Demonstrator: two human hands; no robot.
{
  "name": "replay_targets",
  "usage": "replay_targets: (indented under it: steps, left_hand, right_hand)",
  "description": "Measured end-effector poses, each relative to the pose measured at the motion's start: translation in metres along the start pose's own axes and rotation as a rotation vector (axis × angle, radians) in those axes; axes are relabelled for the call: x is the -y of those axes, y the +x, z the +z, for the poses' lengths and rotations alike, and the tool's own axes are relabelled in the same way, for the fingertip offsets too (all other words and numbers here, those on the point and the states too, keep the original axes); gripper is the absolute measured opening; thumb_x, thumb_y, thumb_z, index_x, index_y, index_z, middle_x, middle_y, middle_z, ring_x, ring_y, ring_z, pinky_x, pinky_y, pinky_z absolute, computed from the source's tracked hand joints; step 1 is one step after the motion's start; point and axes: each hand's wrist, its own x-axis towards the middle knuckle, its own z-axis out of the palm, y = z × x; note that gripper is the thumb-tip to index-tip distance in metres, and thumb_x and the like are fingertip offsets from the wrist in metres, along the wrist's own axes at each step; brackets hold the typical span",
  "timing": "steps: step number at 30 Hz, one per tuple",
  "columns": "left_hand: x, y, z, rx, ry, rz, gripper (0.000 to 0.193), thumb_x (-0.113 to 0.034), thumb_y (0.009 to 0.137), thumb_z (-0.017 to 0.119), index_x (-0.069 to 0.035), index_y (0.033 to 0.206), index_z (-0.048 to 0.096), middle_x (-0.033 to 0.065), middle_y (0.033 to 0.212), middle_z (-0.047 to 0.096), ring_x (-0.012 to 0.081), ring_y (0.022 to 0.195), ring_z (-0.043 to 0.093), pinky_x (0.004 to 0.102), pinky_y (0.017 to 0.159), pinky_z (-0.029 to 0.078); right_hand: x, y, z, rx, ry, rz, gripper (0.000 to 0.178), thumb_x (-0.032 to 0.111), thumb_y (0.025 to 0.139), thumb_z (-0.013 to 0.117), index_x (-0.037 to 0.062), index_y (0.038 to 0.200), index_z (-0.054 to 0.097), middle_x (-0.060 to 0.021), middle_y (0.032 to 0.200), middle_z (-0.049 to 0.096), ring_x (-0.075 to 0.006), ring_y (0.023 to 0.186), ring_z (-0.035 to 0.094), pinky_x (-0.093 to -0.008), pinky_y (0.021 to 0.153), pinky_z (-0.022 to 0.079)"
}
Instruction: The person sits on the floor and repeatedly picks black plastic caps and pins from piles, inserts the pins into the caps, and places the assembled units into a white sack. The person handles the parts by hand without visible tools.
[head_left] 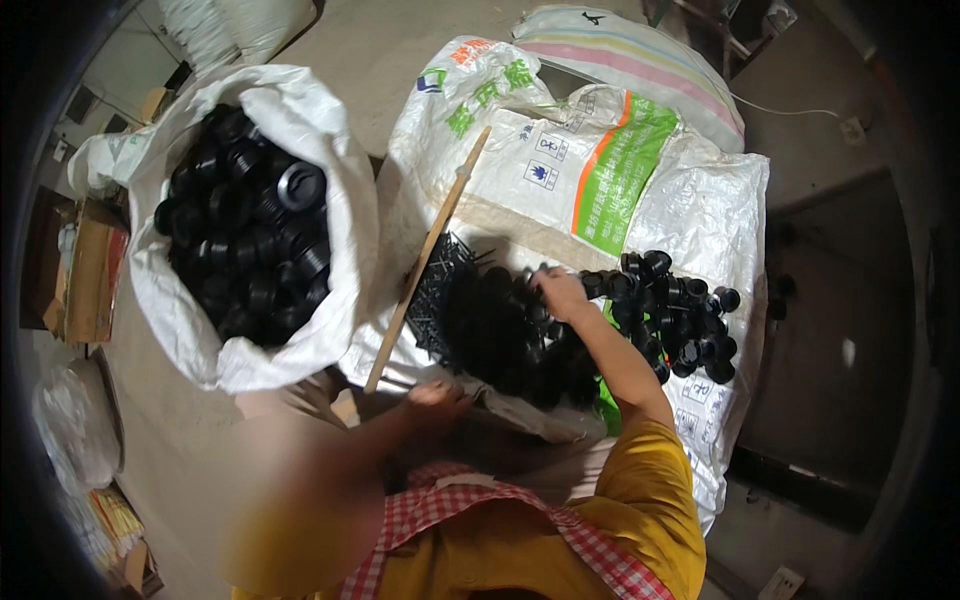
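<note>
Over a heap of black plastic caps (500, 330), my right hand (560, 293) bends its fingers around a small black plastic piece at the heap's far edge. My left hand (438, 397) is closed at the near side of the heap; whatever its fingers hold is too dark to make out. Thin black pins (428, 315) lie piled left of the caps. Beside them a long wooden stick (432, 240) slants across the white woven sheet (470, 210). More black caps (690, 325) are spread to the right of my right forearm.
On the left stands an open white woven sack (350, 250) full of black round caps (255, 235). A striped stuffed sack (640, 55) lies at the back. Cardboard boxes (95, 270) stand at the far left, with a clear plastic bag (78, 415) nearer.
</note>
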Motion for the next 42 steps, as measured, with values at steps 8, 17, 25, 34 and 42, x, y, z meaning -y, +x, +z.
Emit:
replay_targets:
  steps: [8,17,25,34,42]
  left_hand:
    - [-0.014,0.017,-0.050,-0.503,-0.910,-0.142,0.055,-0.030,0.080,0.071,-0.003,0.123,0.049,0.0126,0.106,0.058,0.0234,0.097,0.057,0.0391,0.082,0.048]
    - [0.020,-0.025,-0.117,-0.161,-1.414,-0.083,0.034,-0.009,0.078,0.069,-0.003,0.110,0.058,0.0032,0.095,0.062,0.0111,0.089,0.058,0.0278,0.078,0.049]
    - [0.011,-0.036,-0.103,-0.340,-0.049,0.425,0.030,-0.005,0.064,0.062,-0.006,0.093,0.061,0.0122,0.100,0.064,0.0283,0.090,0.063,0.0361,0.073,0.052]
    - [-0.014,-0.050,-0.113,-0.121,-1.999,0.228,0.059,-0.021,0.085,0.065,-0.005,0.137,0.040,0.0094,0.133,0.048,0.0171,0.122,0.046,0.0325,0.099,0.040]
    - [-0.021,-0.055,-0.109,-0.576,-0.716,0.192,0.067,-0.010,0.070,0.073,-0.014,0.131,0.045,0.0117,0.104,0.051,0.0292,0.099,0.054,0.0402,0.086,0.044]
  right_hand:
    - [0.095,-0.131,-0.076,-0.638,0.167,-0.197,0.023,-0.001,0.078,0.061,0.0044,0.099,0.054,-0.0153,0.099,0.056,-0.0358,0.100,0.051,-0.0406,0.089,0.043]
    - [0.228,-0.159,-0.058,-0.709,0.288,-0.422,0.023,0.006,0.072,0.072,0.0096,0.092,0.060,-0.0095,0.099,0.058,-0.0310,0.096,0.054,-0.0387,0.084,0.042]
    - [0.246,-0.193,-0.044,0.163,0.982,0.178,0.015,0.018,0.085,0.065,0.0036,0.081,0.063,-0.0045,0.075,0.063,-0.0228,0.078,0.056,-0.0354,0.076,0.040]
    - [0.248,-0.187,-0.037,-0.404,2.107,-0.196,0.026,0.030,0.086,0.065,0.0045,0.082,0.059,-0.0134,0.104,0.060,-0.0278,0.094,0.056,-0.0414,0.091,0.041]
    - [0.267,-0.146,-0.009,-0.805,1.452,0.059,0.025,0.000,0.092,0.045,0.0010,0.112,0.059,-0.0072,0.093,0.064,-0.0144,0.086,0.057,-0.0250,0.082,0.045]
